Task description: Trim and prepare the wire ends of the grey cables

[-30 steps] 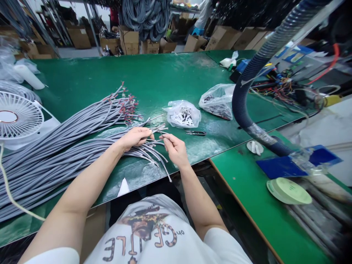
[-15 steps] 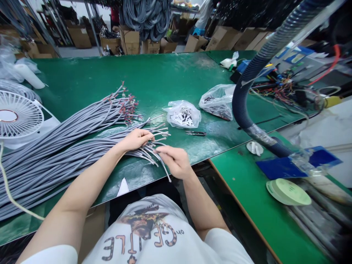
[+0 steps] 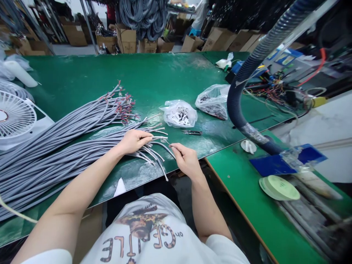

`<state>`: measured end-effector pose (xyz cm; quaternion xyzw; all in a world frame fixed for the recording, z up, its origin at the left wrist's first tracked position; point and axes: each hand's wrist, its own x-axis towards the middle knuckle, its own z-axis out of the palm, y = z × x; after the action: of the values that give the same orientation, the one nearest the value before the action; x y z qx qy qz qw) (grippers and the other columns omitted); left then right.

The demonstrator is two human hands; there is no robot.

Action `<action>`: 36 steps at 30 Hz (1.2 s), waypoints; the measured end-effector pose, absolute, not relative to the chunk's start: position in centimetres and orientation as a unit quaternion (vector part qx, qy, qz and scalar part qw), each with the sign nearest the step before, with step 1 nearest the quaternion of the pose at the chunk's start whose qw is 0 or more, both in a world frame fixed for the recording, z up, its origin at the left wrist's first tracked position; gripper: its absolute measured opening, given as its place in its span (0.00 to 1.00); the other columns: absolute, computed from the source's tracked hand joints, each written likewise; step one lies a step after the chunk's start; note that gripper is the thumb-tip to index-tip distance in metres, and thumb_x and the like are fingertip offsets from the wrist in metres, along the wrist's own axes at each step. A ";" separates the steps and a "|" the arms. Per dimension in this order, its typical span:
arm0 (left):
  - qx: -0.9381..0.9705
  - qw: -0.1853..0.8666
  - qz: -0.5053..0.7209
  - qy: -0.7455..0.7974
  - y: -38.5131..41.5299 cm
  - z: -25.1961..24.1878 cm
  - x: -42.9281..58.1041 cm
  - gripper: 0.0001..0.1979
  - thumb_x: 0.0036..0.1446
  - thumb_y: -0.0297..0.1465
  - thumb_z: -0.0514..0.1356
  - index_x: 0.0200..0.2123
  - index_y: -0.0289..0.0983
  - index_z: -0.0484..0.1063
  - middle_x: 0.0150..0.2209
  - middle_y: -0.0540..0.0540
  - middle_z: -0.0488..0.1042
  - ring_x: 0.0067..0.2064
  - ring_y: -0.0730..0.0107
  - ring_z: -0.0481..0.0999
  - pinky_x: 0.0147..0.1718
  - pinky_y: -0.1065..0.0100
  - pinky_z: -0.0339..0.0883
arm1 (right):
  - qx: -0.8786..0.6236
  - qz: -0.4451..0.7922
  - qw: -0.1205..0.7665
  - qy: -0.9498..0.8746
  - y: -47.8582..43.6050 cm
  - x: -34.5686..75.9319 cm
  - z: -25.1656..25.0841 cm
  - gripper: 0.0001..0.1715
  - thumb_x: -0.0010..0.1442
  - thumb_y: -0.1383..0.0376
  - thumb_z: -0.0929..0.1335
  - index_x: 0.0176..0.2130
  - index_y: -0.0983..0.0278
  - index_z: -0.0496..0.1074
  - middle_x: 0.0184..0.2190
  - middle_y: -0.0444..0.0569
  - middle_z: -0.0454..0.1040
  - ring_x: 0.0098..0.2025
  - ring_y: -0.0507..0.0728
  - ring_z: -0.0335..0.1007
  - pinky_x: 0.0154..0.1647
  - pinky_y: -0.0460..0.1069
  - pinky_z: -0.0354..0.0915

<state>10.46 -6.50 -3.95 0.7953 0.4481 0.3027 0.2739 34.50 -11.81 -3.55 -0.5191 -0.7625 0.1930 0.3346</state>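
Note:
My left hand [image 3: 134, 141] is closed on a grey cable at the right end of the lower bundle of grey cables [image 3: 82, 156], whose ends show pale, silvery stripped tips. From the cable end in that hand, a thin strand [image 3: 166, 141] appears to run to my right hand [image 3: 186, 158], which pinches it between thumb and forefinger. Other stripped cable ends fan out below and between the hands. Above lies a second grey cable bundle [image 3: 82, 114] with red and white wires bared at its ends. Small black thread snips [image 3: 191, 132] rest on the table just beyond my right hand.
On the green table [image 3: 143, 73] sit a bag of small white and black pieces [image 3: 180, 115] and another clear bag [image 3: 213, 102]. A fan [image 3: 16, 115] stands at left. A ribbed hose [image 3: 235, 95] arches down at right beside a blue tray [image 3: 273, 164].
My right hand has moved right, away from the cable ends, with a thin strand now stretched from its fingertips. My left hand stays at the cables. The whole view has shifted slightly.

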 end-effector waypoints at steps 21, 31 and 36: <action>0.826 0.296 0.193 0.438 -7.2 -1.7 10.7 0.17 0.61 0.38 0.50 0.30 0.36 0.74 0.27 0.49 0.77 0.28 0.73 0.73 0.30 0.73 0.62 | -0.508 0.227 0.323 -0.766 -10.8 33.6 -4.0 0.14 0.64 0.63 0.61 0.37 0.62 0.75 0.31 0.47 0.77 0.30 0.53 0.71 0.32 0.45 0.62; 0.828 0.164 0.146 0.516 -7.3 -3.0 11.3 0.16 0.63 0.40 0.48 0.38 0.40 0.73 0.31 0.48 0.78 0.32 0.66 0.75 0.32 0.69 0.59 | -0.287 0.283 0.374 -0.835 -14.1 30.2 -1.1 0.11 0.62 0.66 0.63 0.34 0.64 0.74 0.29 0.47 0.77 0.30 0.51 0.72 0.33 0.44 0.65; 0.849 0.139 0.173 0.480 -7.3 -3.6 11.0 0.15 0.63 0.39 0.50 0.38 0.40 0.74 0.31 0.49 0.79 0.31 0.68 0.76 0.32 0.70 0.60 | -0.464 0.207 0.372 -0.777 -13.2 32.2 -1.2 0.13 0.64 0.64 0.61 0.33 0.63 0.73 0.27 0.46 0.75 0.27 0.51 0.68 0.31 0.44 0.62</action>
<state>11.03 -7.29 -3.56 0.8488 0.4798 0.1733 0.1387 32.25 -13.21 -1.25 -0.4636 -0.7772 0.2072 0.3716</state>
